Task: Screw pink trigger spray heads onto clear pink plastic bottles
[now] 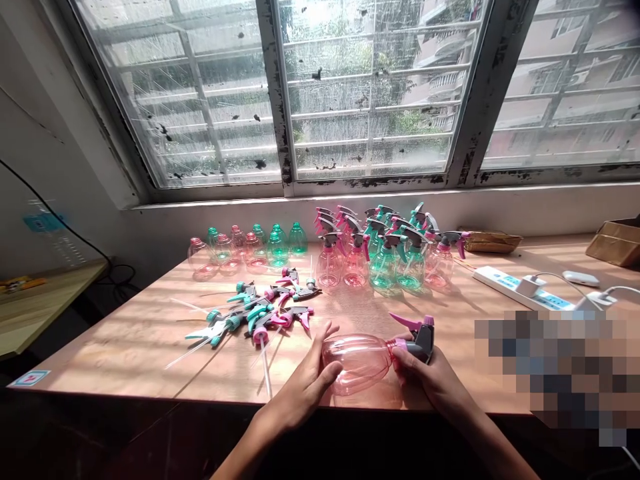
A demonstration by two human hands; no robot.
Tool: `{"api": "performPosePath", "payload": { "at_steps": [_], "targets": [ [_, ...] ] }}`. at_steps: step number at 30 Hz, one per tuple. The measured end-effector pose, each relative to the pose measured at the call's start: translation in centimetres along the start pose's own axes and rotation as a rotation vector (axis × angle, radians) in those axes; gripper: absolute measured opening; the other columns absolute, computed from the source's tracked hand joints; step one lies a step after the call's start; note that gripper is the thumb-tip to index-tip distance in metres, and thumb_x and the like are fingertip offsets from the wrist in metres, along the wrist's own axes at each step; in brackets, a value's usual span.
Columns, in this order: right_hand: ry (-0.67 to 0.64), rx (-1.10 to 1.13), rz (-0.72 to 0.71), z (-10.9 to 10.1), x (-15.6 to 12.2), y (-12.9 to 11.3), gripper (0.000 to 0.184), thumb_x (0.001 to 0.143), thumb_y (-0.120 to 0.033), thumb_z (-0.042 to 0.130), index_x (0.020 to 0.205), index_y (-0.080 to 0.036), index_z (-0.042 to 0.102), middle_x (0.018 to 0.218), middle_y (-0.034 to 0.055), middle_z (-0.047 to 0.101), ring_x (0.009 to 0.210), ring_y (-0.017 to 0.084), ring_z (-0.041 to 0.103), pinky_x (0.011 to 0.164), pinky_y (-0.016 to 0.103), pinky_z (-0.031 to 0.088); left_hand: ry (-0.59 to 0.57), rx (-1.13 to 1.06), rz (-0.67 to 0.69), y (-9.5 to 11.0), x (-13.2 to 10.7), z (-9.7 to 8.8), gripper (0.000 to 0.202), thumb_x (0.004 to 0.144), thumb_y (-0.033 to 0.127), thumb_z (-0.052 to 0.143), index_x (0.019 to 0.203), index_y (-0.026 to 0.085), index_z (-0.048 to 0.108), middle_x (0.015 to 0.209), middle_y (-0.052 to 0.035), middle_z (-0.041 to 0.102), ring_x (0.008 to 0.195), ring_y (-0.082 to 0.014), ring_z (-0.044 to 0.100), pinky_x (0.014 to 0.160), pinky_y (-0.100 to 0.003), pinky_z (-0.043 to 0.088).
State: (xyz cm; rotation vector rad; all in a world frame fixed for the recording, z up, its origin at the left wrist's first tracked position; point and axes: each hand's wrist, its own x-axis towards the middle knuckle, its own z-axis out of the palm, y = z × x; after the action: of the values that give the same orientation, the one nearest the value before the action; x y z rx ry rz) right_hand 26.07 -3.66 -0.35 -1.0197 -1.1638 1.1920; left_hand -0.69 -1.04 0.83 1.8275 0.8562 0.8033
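Where the right hand [431,379] grips the bottle [356,363], its neck seems covered.

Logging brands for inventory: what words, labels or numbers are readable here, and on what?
No text is readable.
Sticker on the table corner: red mark, too small.
Blue label at far left: blurred.
Power strip: blue print, too small.
Pink bottle: no label shows.
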Motion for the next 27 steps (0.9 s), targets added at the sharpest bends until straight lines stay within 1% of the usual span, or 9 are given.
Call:
{"api": "performPosePath", "payload": {
  "at_steps": [4,8,12,16,18,20,22,24,27],
  "targets": [
    [0.021,0.004,-0.004,0.0,0.1,0.2,0.044,0.083,-0.058,0.080,0.075,-0.017,0.067,0.057,-0.0013,0.060,0.050,0.015,0.053,0.051,0.028,0.043,-0.009,0.043,0.051,-0.2,-0.1,0.4,0.091,0.094,0.045,0.072,0.165,0.030,0.017,0.170,-0.0133,0.027,0.157,-0.0360,0.026,0.128,-0.055,0.021],
    [0.060,0.037,0.001,-0.1,0.2,0.7,0.047,0.082,-0.060,0.079,0.069,-0.017,0.063,0.054,-0.0021,0.056,0.044,0.013,0.047,0.045,0.027,0.036,0.060,0.323,0.189,-0.7,-0.1,1.3,0.104,0.089,0.032,0.079,0.166,0.031,0.009,0.173,-0.0152,0.015,0.158,-0.0386,0.019,0.127,-0.057,0.024],
    [0.084,0.062,-0.005,-0.2,0.3,1.0,0.044,0.083,-0.058,0.080,0.073,-0.018,0.063,0.053,-0.0039,0.054,0.043,0.012,0.045,0.045,0.026,0.034,0.065,0.460,0.251,-0.8,-0.3,1.6,0.103,0.091,0.043,0.076,0.166,0.031,0.007,0.173,-0.0160,0.015,0.158,-0.0409,0.016,0.125,-0.060,0.025],
    [0.093,0.080,-0.009,-0.2,0.2,1.0,0.040,0.085,-0.053,0.079,0.074,-0.019,0.061,0.054,-0.0047,0.053,0.045,0.012,0.044,0.045,0.026,0.035,0.056,0.446,0.272,0.0,-0.6,0.0,0.076,0.099,0.060,0.056,0.163,0.031,0.029,0.172,-0.0117,0.022,0.156,-0.0407,0.025,0.125,-0.056,0.025],
    [0.096,0.089,-0.004,-0.3,0.2,1.0,0.040,0.086,-0.052,0.079,0.073,-0.020,0.060,0.056,-0.0049,0.053,0.046,0.012,0.044,0.045,0.025,0.036,0.075,0.402,0.273,0.6,-0.7,-1.3,0.067,0.100,0.063,0.050,0.158,0.030,0.042,0.167,-0.0106,0.036,0.152,-0.0381,0.036,0.124,-0.051,0.028],
    [0.095,0.085,-0.003,-0.3,0.2,1.1,0.039,0.086,-0.051,0.080,0.075,-0.019,0.060,0.056,-0.0049,0.053,0.047,0.012,0.044,0.045,0.025,0.037,0.093,0.293,0.269,1.0,-0.8,-2.5,0.057,0.099,0.064,0.052,0.142,0.029,0.062,0.148,-0.0102,0.062,0.138,-0.0359,0.054,0.118,-0.045,0.037],
    [0.087,0.073,-0.005,-0.3,0.3,1.1,0.039,0.086,-0.051,0.080,0.075,-0.019,0.061,0.055,-0.0048,0.053,0.047,0.012,0.045,0.045,0.025,0.038,0.147,0.186,0.246,1.2,-0.9,-3.7,0.048,0.099,0.063,0.054,0.120,0.026,0.077,0.123,-0.0097,0.077,0.119,-0.0337,0.068,0.108,-0.041,0.047],
    [0.085,0.069,-0.008,-0.3,0.3,1.1,0.039,0.086,-0.051,0.080,0.074,-0.019,0.060,0.054,-0.0049,0.053,0.047,0.011,0.045,0.045,0.025,0.038,0.233,0.123,0.224,1.0,-0.9,-4.6,0.051,0.101,0.062,0.050,0.105,0.021,0.080,0.102,-0.0100,0.081,0.104,-0.0318,0.072,0.100,-0.040,0.050],
    [0.074,0.076,-0.010,-0.2,0.3,1.0,0.039,0.089,-0.051,0.077,0.075,-0.019,0.060,0.054,-0.0050,0.052,0.046,0.011,0.045,0.045,0.024,0.037,0.433,0.028,0.222,0.2,-0.7,-6.1,0.063,0.104,0.064,0.036,0.096,0.016,0.076,0.078,-0.0089,0.078,0.084,-0.0278,0.072,0.090,-0.040,0.052]
  ]
}}
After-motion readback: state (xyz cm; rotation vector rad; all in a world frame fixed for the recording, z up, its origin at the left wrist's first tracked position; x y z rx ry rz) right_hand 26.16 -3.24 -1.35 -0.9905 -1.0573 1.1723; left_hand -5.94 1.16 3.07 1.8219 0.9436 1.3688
